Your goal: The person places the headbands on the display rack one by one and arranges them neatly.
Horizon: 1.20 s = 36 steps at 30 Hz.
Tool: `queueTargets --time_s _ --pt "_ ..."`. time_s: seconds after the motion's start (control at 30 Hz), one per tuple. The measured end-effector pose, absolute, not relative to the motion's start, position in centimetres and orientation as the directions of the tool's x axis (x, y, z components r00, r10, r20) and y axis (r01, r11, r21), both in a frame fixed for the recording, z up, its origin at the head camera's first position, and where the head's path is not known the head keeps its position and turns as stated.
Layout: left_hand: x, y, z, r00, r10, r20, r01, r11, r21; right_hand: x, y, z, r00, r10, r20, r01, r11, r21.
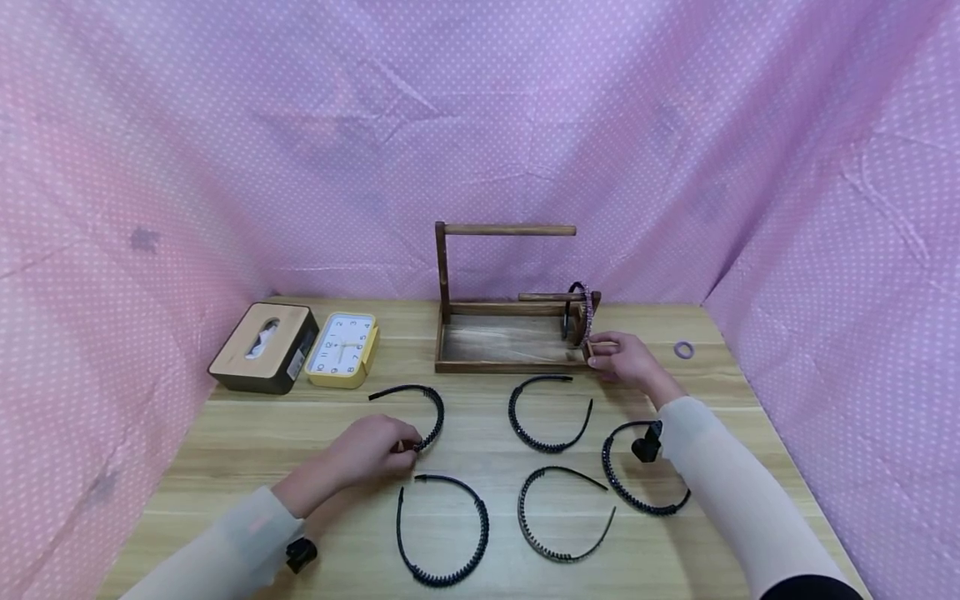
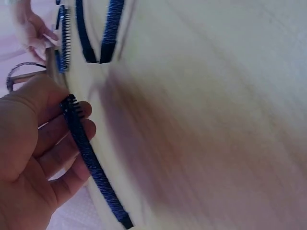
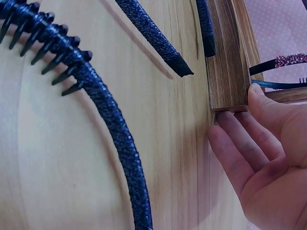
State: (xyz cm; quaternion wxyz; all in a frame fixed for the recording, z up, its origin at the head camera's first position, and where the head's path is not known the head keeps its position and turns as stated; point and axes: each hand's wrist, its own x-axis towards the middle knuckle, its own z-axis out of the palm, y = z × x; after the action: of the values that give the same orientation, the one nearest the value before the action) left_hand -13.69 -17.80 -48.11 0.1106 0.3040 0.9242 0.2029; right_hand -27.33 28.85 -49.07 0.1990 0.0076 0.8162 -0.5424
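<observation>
My left hand [image 1: 372,450] pinches a black toothed headband [image 2: 91,155] between thumb and fingers, near the end of its toothed part. At the back of the table stands a wooden rack [image 1: 513,367] with a tray base and two horizontal rods. With thumb and fingers, my right hand [image 1: 626,360] holds the tray's front right corner. Two headbands, one set with pink beads [image 1: 588,312], hang on the short lower rod; the right wrist view shows their ends near my thumb. Part of the rack's end is hidden behind my right fingers.
More dark headbands lie on the table: one before the rack [image 1: 551,448], one at front left [image 1: 450,579], one at front centre [image 1: 558,557], one under my right forearm [image 1: 615,483]. A yellow clock [image 1: 341,350], tissue box [image 1: 258,346] and purple ring [image 1: 683,350] stand around.
</observation>
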Motion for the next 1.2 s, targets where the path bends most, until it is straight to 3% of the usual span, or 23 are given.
queueTargets --time_s 0.3,0.53,0.77,1.2 --pt "-13.4 -18.1 -45.1 -0.857 0.515 -0.007 0.454 0.763 0.459 -27.5 28.9 -48.7 -0.92 -0.199 -0.337 0.232 0.415 -0.88" --pt "-13.2 -18.1 -43.1 -0.943 0.331 -0.037 0.258 0.795 0.549 -27.5 28.9 -48.8 -0.923 -0.197 -0.329 0.223 0.423 -0.878" --pt "-13.1 -18.3 -41.1 -0.975 0.216 -0.048 0.116 0.683 0.721 -27.4 28.9 -48.9 -0.923 -0.198 -0.33 0.224 0.42 -0.879" --pt "-14.3 -16.5 -39.2 -0.972 0.233 0.023 0.123 0.424 0.897 -27.4 28.8 -48.9 -0.924 -0.196 -0.329 0.222 0.425 -0.877"
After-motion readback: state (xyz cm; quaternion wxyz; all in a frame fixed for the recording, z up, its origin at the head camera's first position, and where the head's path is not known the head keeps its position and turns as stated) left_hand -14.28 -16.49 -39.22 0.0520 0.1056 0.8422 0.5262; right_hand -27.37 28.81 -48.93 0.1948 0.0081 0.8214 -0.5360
